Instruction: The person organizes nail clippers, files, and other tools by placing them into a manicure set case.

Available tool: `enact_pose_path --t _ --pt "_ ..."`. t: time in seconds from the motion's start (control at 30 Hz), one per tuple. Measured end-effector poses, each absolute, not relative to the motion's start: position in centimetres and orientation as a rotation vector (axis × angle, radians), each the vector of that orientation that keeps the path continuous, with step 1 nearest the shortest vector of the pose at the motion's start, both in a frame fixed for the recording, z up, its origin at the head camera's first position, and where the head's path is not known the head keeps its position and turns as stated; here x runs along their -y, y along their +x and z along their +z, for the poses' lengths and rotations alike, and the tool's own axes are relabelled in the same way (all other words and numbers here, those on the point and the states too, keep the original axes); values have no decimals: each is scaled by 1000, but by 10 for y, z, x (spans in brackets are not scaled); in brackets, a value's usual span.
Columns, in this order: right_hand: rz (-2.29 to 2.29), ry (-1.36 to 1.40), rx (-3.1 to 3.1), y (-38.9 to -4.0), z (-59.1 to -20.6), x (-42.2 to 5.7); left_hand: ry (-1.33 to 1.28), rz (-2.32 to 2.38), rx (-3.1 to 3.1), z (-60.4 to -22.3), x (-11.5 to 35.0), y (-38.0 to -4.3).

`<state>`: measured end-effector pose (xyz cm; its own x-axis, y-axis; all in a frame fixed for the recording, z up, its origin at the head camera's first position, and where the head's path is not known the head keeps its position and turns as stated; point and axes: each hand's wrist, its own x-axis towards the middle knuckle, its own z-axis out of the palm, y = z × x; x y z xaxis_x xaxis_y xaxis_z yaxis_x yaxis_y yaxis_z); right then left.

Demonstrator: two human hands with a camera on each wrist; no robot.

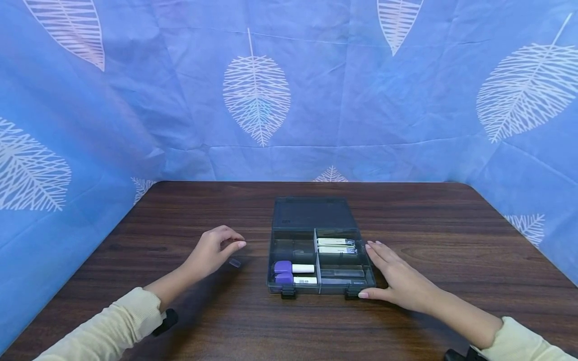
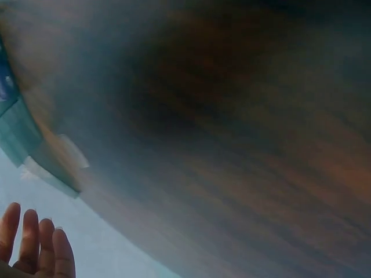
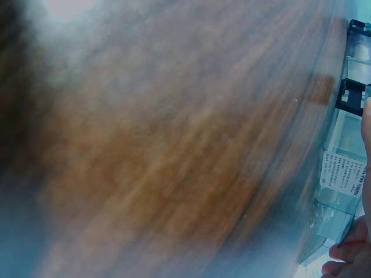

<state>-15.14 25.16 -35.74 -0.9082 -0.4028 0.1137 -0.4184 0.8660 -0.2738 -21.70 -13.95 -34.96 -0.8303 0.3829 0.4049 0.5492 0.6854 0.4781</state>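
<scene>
A dark see-through divided box [image 1: 317,291] lies on the table with its lid [image 1: 311,213] folded back. Two purple bottles with white caps [image 1: 283,267] lie in its front left part. In the right half, two pale nail clippers [image 1: 336,250] are at the back and flat slim pieces [image 1: 342,274] at the front. My right hand [image 1: 402,281] rests along the box's right side, fingers extended, thumb by the front corner. My left hand [image 1: 212,250] hovers left of the box, thumb and forefinger tips close together, nothing visible between them. Its other fingers [image 2: 30,240] show in the left wrist view.
A small clear piece [image 1: 234,262] lies on the wooden table [image 1: 207,321] below my left hand. Two black latches [image 1: 288,292] stick out at the box's front. A printed label [image 3: 343,174] is on the box's side. Blue leaf-patterned cloth [image 1: 316,100] surrounds the table.
</scene>
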Motion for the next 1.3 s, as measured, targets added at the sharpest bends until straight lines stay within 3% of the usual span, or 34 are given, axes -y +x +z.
enact_pose_path --t 1.3 --pt "451 655 2988 -152 -356 -251 -865 -800 2798 -374 168 -217"
